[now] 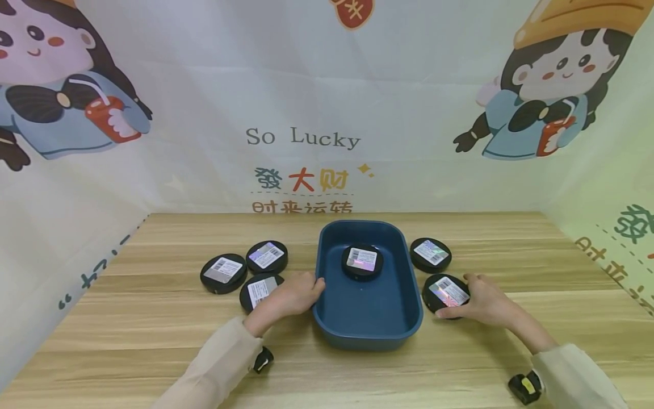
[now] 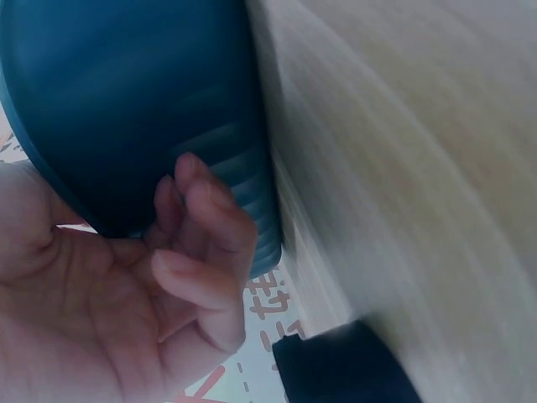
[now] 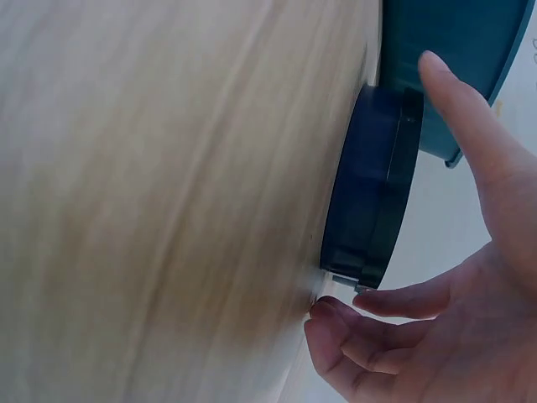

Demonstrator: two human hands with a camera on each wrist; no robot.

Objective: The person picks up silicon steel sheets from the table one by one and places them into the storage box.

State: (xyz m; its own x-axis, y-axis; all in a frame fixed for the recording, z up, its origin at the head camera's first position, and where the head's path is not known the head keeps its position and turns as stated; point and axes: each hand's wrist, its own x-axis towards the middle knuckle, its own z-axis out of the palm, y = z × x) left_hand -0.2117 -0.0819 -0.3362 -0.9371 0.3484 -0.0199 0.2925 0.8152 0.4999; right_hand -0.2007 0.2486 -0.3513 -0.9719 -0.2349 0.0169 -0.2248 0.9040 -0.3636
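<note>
Seemed best to steady the blue rectangular plastic tub [image 1: 365, 318], near the back edge of the bench [image 1: 128, 341], by a rim pinch from the left hand [image 1: 296, 292], and close the loosely spread, ungripping right hand [image 1: 487, 304] evenly about the straddled circular black labelled disc [image 1: 445, 292] between tub and right edge.

The left hand [image 2: 117, 311] grips a blue bin [image 2: 134, 101] (ribbed outside) on a wooden table [image 2: 403, 168].

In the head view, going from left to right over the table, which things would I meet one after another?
Leftmost disc → left hand → tray → farther right-side disc → right hand.
</note>
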